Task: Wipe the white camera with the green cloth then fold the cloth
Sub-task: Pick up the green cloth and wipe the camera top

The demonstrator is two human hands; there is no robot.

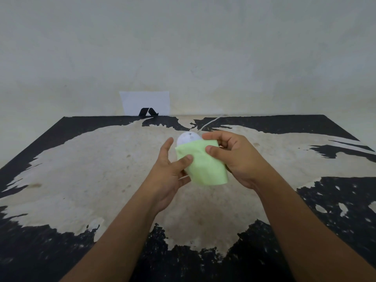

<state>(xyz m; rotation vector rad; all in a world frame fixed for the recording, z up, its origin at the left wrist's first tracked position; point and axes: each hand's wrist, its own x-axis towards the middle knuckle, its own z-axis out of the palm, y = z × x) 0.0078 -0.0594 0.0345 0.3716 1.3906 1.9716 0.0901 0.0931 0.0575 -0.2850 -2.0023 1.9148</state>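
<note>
A small round white camera [187, 137] is held above the table, and only its domed top shows. The pale green cloth [203, 165] is wrapped around its lower part and hangs down below it. My left hand [170, 171] supports the bundle from the left, thumb pressed on the cloth. My right hand [234, 157] grips the cloth and the camera from the right, with fingers over the cloth's top edge. A thin white cable [207, 123] runs from behind the camera toward the far table edge.
The table [81, 169] has a worn top, black with a large pale patch. A white paper sheet [145, 102] with a black mark leans on the wall behind the far edge. The wall stands close behind the table.
</note>
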